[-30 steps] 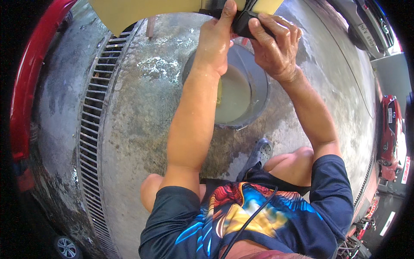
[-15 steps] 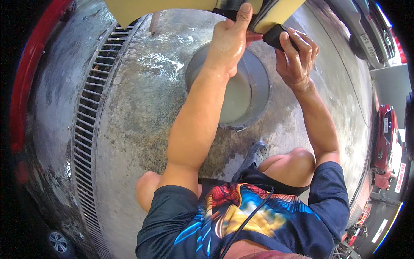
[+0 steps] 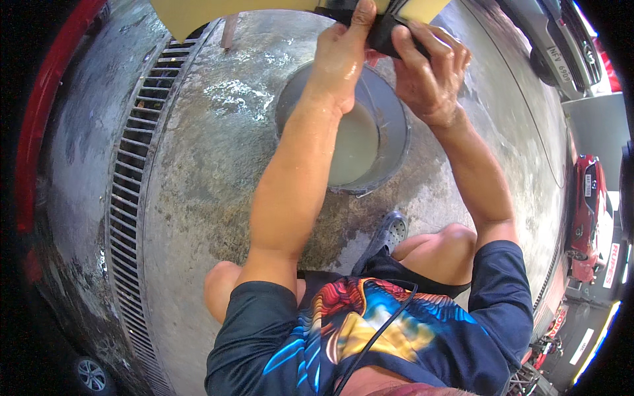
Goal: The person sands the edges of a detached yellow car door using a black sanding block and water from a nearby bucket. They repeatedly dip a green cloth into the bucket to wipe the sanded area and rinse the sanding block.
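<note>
At the top of the view is a pale yellow panel [image 3: 231, 8] with black parts at its middle, cut off by the picture's edge. My left hand [image 3: 340, 63] grips the panel's near edge, thumb upright against the dark part and fingers mostly hidden. In my right hand [image 3: 432, 72] is a small black block [image 3: 401, 41], pinched between thumb and fingers. The block is up against the panel's black section, close beside my left thumb. Below both hands stands a round dark grey bucket [image 3: 394, 125] holding cloudy, greyish water [image 3: 355, 148].
A metal drain grate [image 3: 132, 165] runs along the wet concrete floor at left. One thin support leg [image 3: 229, 32] stands under the panel. Parked vehicles include a grey one [image 3: 551, 39] and a red one [image 3: 588, 211] at right. My clog [image 3: 391, 231] rests just nearer than the bucket.
My right hand has moved left with the black block, bringing it from the panel's edge to beside my left thumb. The whole view has shifted slightly; my left hand keeps its grip.
</note>
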{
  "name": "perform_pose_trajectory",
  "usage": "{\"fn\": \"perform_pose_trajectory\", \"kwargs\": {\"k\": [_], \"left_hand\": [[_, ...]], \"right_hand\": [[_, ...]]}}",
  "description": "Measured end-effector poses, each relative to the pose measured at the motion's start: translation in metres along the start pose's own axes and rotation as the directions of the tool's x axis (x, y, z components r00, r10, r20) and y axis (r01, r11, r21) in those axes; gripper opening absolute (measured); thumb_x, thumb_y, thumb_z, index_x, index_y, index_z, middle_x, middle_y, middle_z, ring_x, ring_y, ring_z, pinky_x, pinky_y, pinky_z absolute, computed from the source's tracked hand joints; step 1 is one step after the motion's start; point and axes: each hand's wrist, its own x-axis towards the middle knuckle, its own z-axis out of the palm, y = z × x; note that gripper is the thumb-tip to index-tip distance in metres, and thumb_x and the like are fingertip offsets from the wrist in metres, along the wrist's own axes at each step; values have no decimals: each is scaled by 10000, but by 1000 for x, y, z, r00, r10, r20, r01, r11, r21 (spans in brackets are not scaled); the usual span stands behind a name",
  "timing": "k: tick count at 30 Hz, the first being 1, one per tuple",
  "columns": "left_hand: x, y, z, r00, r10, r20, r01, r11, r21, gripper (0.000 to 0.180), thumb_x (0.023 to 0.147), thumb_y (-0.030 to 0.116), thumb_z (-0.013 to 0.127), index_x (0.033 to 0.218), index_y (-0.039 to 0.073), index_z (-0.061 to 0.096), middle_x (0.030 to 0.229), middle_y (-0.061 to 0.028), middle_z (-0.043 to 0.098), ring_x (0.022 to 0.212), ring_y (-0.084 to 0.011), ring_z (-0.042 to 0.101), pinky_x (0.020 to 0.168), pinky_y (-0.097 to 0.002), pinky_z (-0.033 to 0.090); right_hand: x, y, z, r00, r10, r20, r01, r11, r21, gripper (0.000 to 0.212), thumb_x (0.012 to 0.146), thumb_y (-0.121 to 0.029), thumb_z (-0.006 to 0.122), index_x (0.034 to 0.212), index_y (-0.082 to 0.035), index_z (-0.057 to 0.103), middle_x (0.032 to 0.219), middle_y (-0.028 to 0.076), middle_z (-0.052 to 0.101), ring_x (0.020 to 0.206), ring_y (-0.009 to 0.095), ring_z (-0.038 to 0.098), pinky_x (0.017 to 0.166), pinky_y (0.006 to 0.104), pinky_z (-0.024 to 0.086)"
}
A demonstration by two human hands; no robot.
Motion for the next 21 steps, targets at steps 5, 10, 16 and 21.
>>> {"fn": "perform_pose_trajectory", "kwargs": {"k": [5,10,16,21], "left_hand": [[-1,6,-3,998,-64,2,64,998,7,763,849,820,667,1122,114,756,1034,-13,745,994,-155,654,939,-404,416],[-1,4,3,1000,-15,-6,15,999,-34,799,841,836,657,1104,89,761,1021,-26,744,965,-169,656,936,-409,423],[-3,7,-2,999,-50,21,49,998,48,779,832,846,656,1120,130,756,1024,-4,739,963,-142,640,898,-387,401],[-5,8,1,997,-36,-68,37,999,12,762,851,828,652,1154,136,751,1053,3,740,991,-138,646,917,-406,380]], "right_hand": [[-2,1,4,979,23,-205,-2,994,105,603,737,-90,850,1309,-199,692,1289,22,672,1106,226,659,925,373,442],[0,-1,5,992,17,-124,-10,998,59,608,727,-86,843,1305,-202,692,1297,22,671,1093,219,663,900,384,444],[3,0,5,974,24,-223,3,993,119,582,780,-86,795,1337,-213,687,1274,-4,675,1109,204,645,879,387,437],[-1,3,6,999,-19,-32,20,1000,21,583,768,-81,788,1322,-236,699,1276,-7,673,1120,211,642,905,380,431]]}}
